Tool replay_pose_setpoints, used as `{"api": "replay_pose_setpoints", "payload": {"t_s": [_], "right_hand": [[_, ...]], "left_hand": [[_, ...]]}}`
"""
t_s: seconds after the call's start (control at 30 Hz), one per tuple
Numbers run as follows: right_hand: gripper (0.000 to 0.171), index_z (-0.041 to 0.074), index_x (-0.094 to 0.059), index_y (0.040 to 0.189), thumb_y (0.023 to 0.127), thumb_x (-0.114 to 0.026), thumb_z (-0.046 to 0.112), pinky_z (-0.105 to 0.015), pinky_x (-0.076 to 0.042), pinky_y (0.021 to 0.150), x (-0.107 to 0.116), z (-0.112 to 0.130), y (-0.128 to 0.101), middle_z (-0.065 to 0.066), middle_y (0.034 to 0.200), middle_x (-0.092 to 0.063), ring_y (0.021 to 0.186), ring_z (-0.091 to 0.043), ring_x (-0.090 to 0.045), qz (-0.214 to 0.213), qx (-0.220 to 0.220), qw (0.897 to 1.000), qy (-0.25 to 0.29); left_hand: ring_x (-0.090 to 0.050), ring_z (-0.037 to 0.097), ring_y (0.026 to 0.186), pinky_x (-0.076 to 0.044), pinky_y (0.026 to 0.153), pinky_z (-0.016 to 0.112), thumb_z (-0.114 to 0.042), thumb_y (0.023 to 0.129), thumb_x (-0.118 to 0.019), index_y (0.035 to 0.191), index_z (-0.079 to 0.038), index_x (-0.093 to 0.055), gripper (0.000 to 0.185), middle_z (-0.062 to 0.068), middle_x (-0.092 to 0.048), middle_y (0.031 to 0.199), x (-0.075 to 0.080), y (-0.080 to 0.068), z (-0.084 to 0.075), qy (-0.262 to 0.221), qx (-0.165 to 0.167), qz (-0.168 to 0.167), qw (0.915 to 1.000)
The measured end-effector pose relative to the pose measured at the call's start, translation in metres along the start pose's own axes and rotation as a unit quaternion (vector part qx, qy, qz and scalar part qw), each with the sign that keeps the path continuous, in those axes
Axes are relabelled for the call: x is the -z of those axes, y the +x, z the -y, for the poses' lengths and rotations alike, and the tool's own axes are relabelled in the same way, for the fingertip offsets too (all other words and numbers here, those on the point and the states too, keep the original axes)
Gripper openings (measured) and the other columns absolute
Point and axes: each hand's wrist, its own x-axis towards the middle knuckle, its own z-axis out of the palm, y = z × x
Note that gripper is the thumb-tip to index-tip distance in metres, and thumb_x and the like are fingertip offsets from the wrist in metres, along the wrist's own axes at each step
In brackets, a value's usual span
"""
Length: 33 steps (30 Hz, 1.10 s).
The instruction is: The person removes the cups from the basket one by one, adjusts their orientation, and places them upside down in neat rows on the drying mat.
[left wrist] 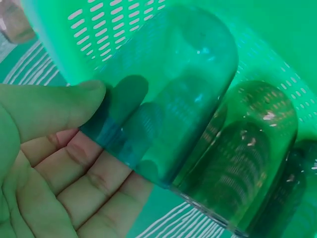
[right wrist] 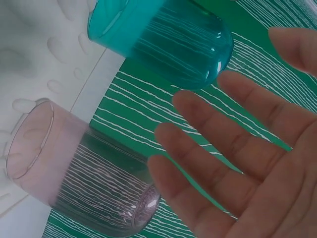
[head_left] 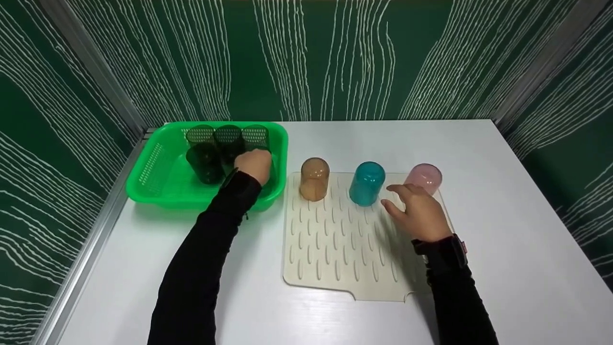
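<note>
In the left wrist view, my left hand [head_left: 255, 165] holds a clear teal cup [left wrist: 173, 94] near its rim, thumb on one side and fingers on the other. That cup is inside the green basket [head_left: 167, 199] and is mostly hidden by the hand in the head view. My right hand [head_left: 424, 213] is over the ridged mat [head_left: 330, 258], fingers spread and holding nothing. It is nearest a blue cup [head_left: 367, 184] and a pink cup [head_left: 425, 176], both upside down on the mat. An amber cup [head_left: 314, 179], also upside down, stands at the mat's left.
Several dark-looking cups, one at the front [head_left: 205, 163], stand in the right half of the basket. A white table [head_left: 325, 321] carries basket and mat. Green panels with white lines [head_left: 335, 57] close off the back and both sides.
</note>
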Motion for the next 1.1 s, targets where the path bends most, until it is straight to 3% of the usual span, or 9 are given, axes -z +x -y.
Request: {"api": "replay_pose_setpoints", "payload": {"t_s": [0.17, 0.3, 0.47, 0.63, 0.77, 0.87, 1.0, 1.1], "right_hand": [[0.038, 0.002, -0.065, 0.12, 0.093, -0.067, 0.028, -0.054, -0.053, 0.084, 0.0, 0.001, -0.001, -0.021, 0.116, -0.068, 0.109, -0.038, -0.063, -0.001, 0.001, 1.0, 0.004], [0.037, 0.002, -0.065, 0.12, 0.093, -0.067, 0.027, -0.053, -0.053, 0.083, 0.0, 0.001, -0.002, -0.021, 0.115, -0.068, 0.109, -0.038, -0.063, -0.003, 0.006, 1.0, 0.009], [0.036, 0.002, -0.065, 0.119, 0.092, -0.069, 0.025, -0.053, -0.052, 0.087, 0.0, 0.001, -0.002, -0.02, 0.116, -0.068, 0.11, -0.037, -0.063, 0.002, 0.007, 1.0, 0.027], [0.037, 0.002, -0.065, 0.121, 0.092, -0.069, 0.024, -0.054, -0.051, 0.09, 0.001, 0.001, -0.002, -0.021, 0.117, -0.068, 0.112, -0.037, -0.062, 0.0, 0.011, 0.999, 0.035], [0.041, 0.001, -0.061, 0.126, 0.092, -0.069, 0.024, -0.055, -0.049, 0.093, 0.001, 0.004, -0.002, -0.021, 0.12, -0.066, 0.115, -0.038, -0.061, -0.006, 0.016, 0.999, 0.049], [0.047, 0.003, -0.057, 0.132, 0.093, -0.068, 0.026, -0.055, -0.047, 0.098, 0.001, 0.008, -0.003, -0.02, 0.125, -0.064, 0.119, -0.036, -0.059, -0.008, 0.017, 0.998, 0.066], [0.051, 0.007, -0.053, 0.138, 0.093, -0.068, 0.025, -0.052, -0.048, 0.098, 0.001, 0.014, -0.004, -0.017, 0.13, -0.062, 0.12, -0.033, -0.058, -0.022, 0.031, 0.994, 0.098], [0.053, 0.008, -0.049, 0.141, 0.094, -0.068, 0.021, -0.051, -0.051, 0.093, 0.001, 0.021, -0.005, -0.015, 0.135, -0.058, 0.119, -0.032, -0.058, -0.031, 0.05, 0.989, 0.137]], "left_hand": [[-0.063, 0.025, 0.073, -0.051, 0.065, 0.04, -0.006, 0.098, -0.053, 0.075, -0.008, -0.056, 0.023, 0.015, -0.07, 0.085, 0.005, -0.006, 0.004, -0.021, -0.01, -0.01, 0.9997], [-0.062, 0.025, 0.071, -0.051, 0.063, 0.04, -0.007, 0.096, -0.055, 0.089, -0.005, -0.064, 0.011, 0.014, -0.067, 0.081, 0.011, -0.013, 0.008, -0.039, -0.016, -0.033, 0.9986], [-0.067, 0.035, 0.076, -0.055, 0.068, 0.048, -0.006, 0.096, -0.054, 0.106, 0.002, -0.065, 0.017, 0.018, -0.067, 0.082, 0.024, -0.027, 0.012, -0.049, -0.028, -0.123, 0.9909], [-0.067, 0.038, 0.084, -0.055, 0.076, 0.05, -0.01, 0.099, -0.053, 0.112, 0.006, -0.063, 0.022, 0.021, -0.068, 0.091, 0.038, -0.047, 0.006, -0.087, -0.032, -0.212, 0.9729], [-0.067, 0.035, 0.099, -0.054, 0.088, 0.047, -0.015, 0.101, -0.055, 0.123, 0.006, -0.059, 0.031, 0.021, -0.068, 0.108, 0.041, -0.066, -0.006, -0.187, -0.036, -0.234, 0.9534], [-0.065, 0.031, 0.098, -0.053, 0.088, 0.043, -0.016, 0.101, -0.054, 0.125, 0.004, -0.057, 0.031, 0.02, -0.067, 0.11, 0.035, -0.081, -0.018, -0.28, -0.056, -0.226, 0.9314], [-0.057, 0.024, 0.086, -0.048, 0.08, 0.037, -0.016, 0.101, -0.055, 0.117, 0.0, -0.058, 0.023, 0.014, -0.064, 0.1, 0.019, -0.096, -0.035, -0.39, -0.1, -0.2, 0.8931], [-0.059, 0.021, 0.088, -0.048, 0.082, 0.036, -0.014, 0.1, -0.057, 0.113, -0.001, -0.059, 0.018, 0.012, -0.065, 0.098, 0.006, -0.103, -0.047, -0.456, -0.122, -0.174, 0.8645]]}}
